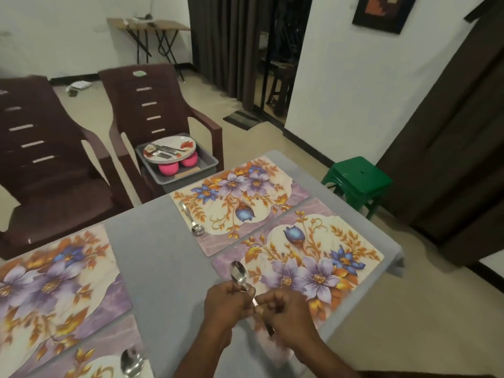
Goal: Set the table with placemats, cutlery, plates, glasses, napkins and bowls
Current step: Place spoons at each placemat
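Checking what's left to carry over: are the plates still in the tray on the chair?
Yes. The plates sit stacked in the grey tray on the chair, cutlery lying on top.

I can read no words, labels, brands or numbers anywhere, from upper left to lower right.

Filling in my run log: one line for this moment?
left hand holds spoon | right hand grips cutlery handle | over near-right placemat | plates in tray on chair
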